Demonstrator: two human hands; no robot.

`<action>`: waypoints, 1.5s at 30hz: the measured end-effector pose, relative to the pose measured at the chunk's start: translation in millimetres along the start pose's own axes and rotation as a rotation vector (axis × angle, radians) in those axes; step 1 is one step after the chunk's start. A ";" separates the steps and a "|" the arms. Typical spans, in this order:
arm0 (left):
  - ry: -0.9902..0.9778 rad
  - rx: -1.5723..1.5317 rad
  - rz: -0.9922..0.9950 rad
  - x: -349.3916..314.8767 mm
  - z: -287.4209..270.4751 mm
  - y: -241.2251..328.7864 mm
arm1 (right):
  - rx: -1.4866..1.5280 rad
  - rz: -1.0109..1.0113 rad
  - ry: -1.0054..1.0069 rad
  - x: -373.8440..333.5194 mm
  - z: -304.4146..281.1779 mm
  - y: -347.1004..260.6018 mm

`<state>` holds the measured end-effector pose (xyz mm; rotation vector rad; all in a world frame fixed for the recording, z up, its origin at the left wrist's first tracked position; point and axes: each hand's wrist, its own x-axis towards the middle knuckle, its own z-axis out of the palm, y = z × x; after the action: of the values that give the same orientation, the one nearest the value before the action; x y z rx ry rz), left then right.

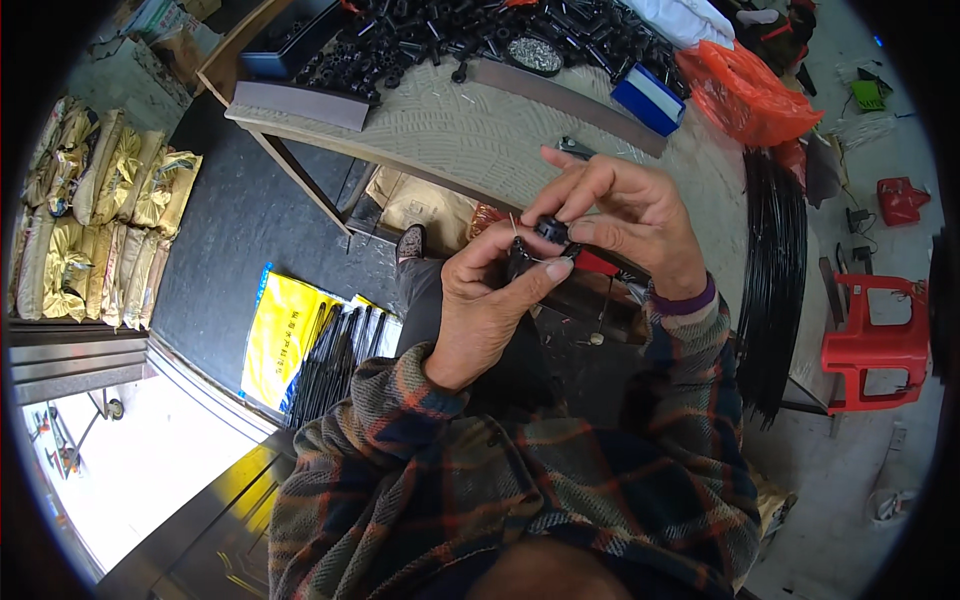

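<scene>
Near the front edge of the worktable, my two hands are close together over my lap. My left hand (474, 322) is closed around a dark plastic fitting (519, 260), mostly hidden by the fingers, with a thin wire or rod end sticking up beside it. Between the fingertips of my right hand (640, 222) is a black ribbed round cap (550, 229). The cap is right beside the fitting; whether the two touch cannot be made out.
Black plastic parts (430, 40) lie heaped on the worktable (420, 130), around a dish of small metal pieces (535, 56). A blue box (648, 100) and red plastic bag (745, 95) lie right. Long black rods (775, 290) hang beyond my right arm, near a red stool (880, 340).
</scene>
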<state>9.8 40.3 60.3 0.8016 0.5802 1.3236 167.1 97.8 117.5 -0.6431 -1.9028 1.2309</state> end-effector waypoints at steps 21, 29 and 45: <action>-0.091 -0.172 0.068 -0.3 -19.6 -4.3 | -0.800 -0.193 0.174 -5.4 25.7 -14.1; -0.022 -0.144 0.104 -1.0 -19.2 -7.7 | -1.006 -0.269 0.237 -7.5 31.6 -22.4; 0.051 -0.045 0.249 -1.9 -12.4 -2.3 | -0.812 -0.382 0.472 -14.7 42.2 4.9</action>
<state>1.4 40.6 50.8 0.8247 0.5003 1.5836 141.3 66.6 98.0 -0.8293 -1.9388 0.0119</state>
